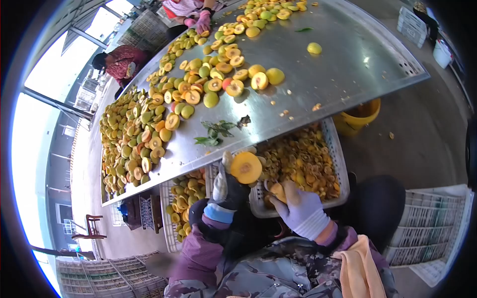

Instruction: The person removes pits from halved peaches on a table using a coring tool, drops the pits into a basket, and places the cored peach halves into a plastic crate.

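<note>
My left hand (222,186), in a grey-white glove, grips a halved yellow peach (246,168) with its smooth cut face turned toward me. My right hand (303,208), in a pale lavender glove, is closed around a small tan object (278,192) with a thin curved edge beside it; its kind is unclear. This hand is just right of and below the peach half, over the near rim of a white crate (339,149) filled with pits and fruit scraps. Another crate (171,233) holding peach halves stands below my left hand.
The metal table (298,74) carries many halved peaches (134,129), a lone fruit (314,48) and a leafy sprig (216,131). A yellow bucket (360,116) stands under its edge. Co-workers (124,62) are along the far side. Plastic crates (427,223) flank me.
</note>
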Demonstrator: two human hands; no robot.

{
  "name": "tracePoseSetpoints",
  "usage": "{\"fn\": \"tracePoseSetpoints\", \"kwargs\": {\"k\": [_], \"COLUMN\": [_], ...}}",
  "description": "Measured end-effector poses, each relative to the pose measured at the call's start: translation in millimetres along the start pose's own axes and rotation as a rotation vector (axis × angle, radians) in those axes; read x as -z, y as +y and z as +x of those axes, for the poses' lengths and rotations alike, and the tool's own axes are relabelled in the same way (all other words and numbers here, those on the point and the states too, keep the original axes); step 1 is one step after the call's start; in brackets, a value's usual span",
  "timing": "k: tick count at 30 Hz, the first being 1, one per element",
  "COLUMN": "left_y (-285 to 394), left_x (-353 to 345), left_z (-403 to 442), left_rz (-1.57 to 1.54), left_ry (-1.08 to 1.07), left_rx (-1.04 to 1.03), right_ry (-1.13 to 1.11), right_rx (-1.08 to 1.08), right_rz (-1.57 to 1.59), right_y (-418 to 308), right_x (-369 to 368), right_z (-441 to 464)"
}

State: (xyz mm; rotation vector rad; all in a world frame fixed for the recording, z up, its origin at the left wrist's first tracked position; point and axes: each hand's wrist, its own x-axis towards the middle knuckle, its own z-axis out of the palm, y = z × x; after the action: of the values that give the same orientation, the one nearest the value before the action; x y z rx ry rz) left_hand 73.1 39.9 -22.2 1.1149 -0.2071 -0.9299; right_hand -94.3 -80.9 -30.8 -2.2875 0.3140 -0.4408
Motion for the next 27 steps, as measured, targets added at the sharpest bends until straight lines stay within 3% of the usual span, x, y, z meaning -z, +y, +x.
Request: {"fn": "tracePoseSetpoints", "kwargs": {"k": [1, 4, 7, 9, 14, 20, 22, 23, 25, 26, 27], "left_y": [-7, -25, -31, -32, -36, -34, -31, -31, -27, -22, -2], "left_x": [-18, -27, -36, -43, -50, -55, -61, -61, -57, -53, -61], "left_z": [-10, -23, -33, -39, -44, -43, -42, -40, -38, -37, -39], "left_rz": [0.104, -0.014, 0.407, 0.125, 0.157, 0.218, 0.347, 0.351, 0.459, 0.518, 0.794], "left_ry": [0.040, -0.057, -0.025, -0.031, -0.045, -0.041, 0.005, 0.011, -0.084, -0.192, -0.225], "left_rx": [-0.055, 0.001, -0.188, -0.150, -0.174, -0.237, -0.286, -0.290, -0.284, -0.283, -0.238], "right_ry": [0.000, -0.011, -0.042, -0.049, -0.182, -0.160, 0.008, 0.005, -0.710, -0.638, -0.511], "right_rx": [-0.013, 0.032, -0.004, -0.010, -0.085, -0.117, 0.148, 0.154, -0.564, -0.408, -0.217], "right_rz": [-0.009, -0.079, -0.148, -0.123, -0.081, 0.162, 0.505, 0.510, 1.002, 0.932, 0.913], "right_y": [-2, -5, -6, -8, -10, -4, -4, -2, -22, -21, -11], "right_x": [1, 1, 3, 3, 6, -12, -14, -8, 34, 34, 16], "right_z": [-2, -8, -13, -16, -22, -29, -25, -27, -18, -19, -23]}}
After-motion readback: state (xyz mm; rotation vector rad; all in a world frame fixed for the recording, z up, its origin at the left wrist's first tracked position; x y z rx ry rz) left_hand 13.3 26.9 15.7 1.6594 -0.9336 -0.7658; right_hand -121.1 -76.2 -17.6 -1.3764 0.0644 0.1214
